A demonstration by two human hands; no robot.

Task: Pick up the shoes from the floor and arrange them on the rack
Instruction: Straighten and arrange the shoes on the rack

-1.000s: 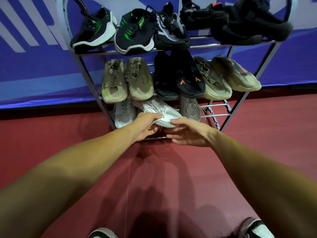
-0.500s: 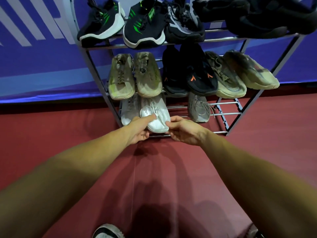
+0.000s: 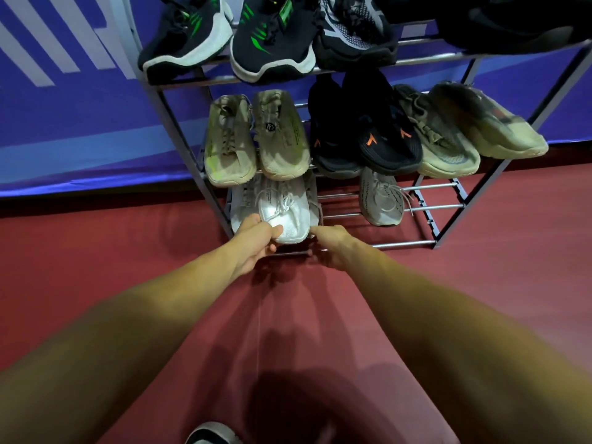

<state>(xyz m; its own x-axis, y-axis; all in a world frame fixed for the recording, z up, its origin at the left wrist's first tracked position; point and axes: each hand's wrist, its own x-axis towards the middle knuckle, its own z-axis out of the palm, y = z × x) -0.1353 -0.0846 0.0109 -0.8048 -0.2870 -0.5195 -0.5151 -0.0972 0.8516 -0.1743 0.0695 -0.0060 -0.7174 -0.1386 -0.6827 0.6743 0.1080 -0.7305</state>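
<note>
A white laced sneaker (image 3: 286,213) lies toe-forward on the bottom shelf of the metal rack (image 3: 416,243), beside its white partner (image 3: 241,203) on the left. My left hand (image 3: 258,240) grips the sneaker's toe, thumb on top. My right hand (image 3: 331,243) touches the sneaker's right side by the front rail, fingers loosely curled. A grey sneaker (image 3: 379,200) sits further right on the same shelf.
The middle shelf holds beige (image 3: 253,139), black-and-orange (image 3: 362,129) and olive (image 3: 464,129) pairs; the top shelf holds dark sneakers with green marks (image 3: 224,36). A blue wall banner (image 3: 64,107) stands behind. Red floor (image 3: 96,251) surrounds the rack. A shoe toe (image 3: 211,434) shows at the bottom edge.
The white sneaker has gone from tilted across the front rail to lying straight on the bottom shelf beside its partner. Both hands followed it inward and the view moved closer.
</note>
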